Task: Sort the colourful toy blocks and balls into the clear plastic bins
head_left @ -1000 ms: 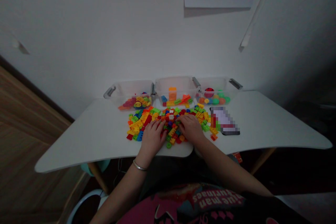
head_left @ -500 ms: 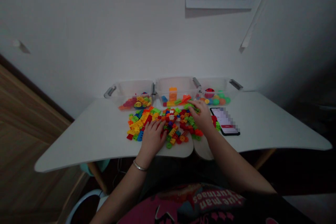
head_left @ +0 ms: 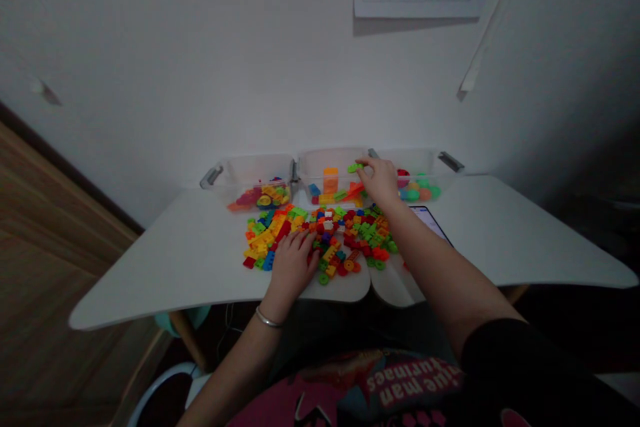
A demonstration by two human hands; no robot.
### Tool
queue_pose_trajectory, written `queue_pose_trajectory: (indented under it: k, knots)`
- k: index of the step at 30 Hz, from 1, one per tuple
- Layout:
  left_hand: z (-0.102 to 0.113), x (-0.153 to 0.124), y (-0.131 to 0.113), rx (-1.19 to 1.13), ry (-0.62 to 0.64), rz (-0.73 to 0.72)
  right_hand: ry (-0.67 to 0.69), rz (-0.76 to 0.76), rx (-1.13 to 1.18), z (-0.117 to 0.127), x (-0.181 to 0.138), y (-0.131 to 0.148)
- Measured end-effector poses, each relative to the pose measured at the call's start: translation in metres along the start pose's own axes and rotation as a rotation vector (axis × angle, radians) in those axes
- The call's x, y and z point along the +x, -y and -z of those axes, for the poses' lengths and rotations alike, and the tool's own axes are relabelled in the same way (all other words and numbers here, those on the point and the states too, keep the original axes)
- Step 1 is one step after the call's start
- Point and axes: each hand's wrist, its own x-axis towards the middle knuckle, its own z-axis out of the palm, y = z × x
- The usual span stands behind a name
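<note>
Between the fingertips of my right hand (head_left: 381, 181) is a light green building block (head_left: 355, 167), held above the middle clear plastic bin (head_left: 313, 163). Inside that bin lie an orange block (head_left: 331, 180), a blue block (head_left: 314, 190) and several yellow, red and green ones. My left hand (head_left: 293, 259) rests open, palm down, on the near left part of a heap of colourful building blocks (head_left: 373, 232). Its fingers lie spread over the pieces; whatever is beneath them is hidden.
A left bin (head_left: 240, 167) holds mixed coloured pieces, and a right bin (head_left: 425, 163) holds coloured balls (head_left: 424, 193). A phone (head_left: 429, 221) lies on the white table (head_left: 515, 233), partly behind my right forearm. The wall (head_left: 250, 67) rises behind the bins.
My right hand has lifted from the heap, moving away from me to above the middle bin with the green block in its fingers. The left hand stays nearly in place.
</note>
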Motion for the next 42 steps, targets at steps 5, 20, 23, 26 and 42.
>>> queue_pose_trajectory:
  k: [5, 20, 23, 26, 42]
  knots:
    - [-0.001, 0.0, 0.001, -0.005, -0.008, -0.006, 0.14, 0.01, -0.132, -0.009, -0.006, 0.002]
    - [0.001, 0.0, 0.0, -0.009, 0.002, 0.002, 0.031, 0.108, 0.068, 0.004, -0.01, -0.011]
    - [0.001, 0.0, 0.0, -0.002, -0.002, -0.002, -0.136, 0.104, 0.116, 0.016, -0.028, -0.001]
    - [0.001, 0.0, 0.0, 0.004, -0.003, -0.005, -0.147, 0.144, 0.182, 0.026, -0.049, 0.014]
    - [-0.001, 0.0, 0.001, -0.003, 0.003, -0.028, 0.298, 0.305, 0.272, -0.01, -0.122, 0.046]
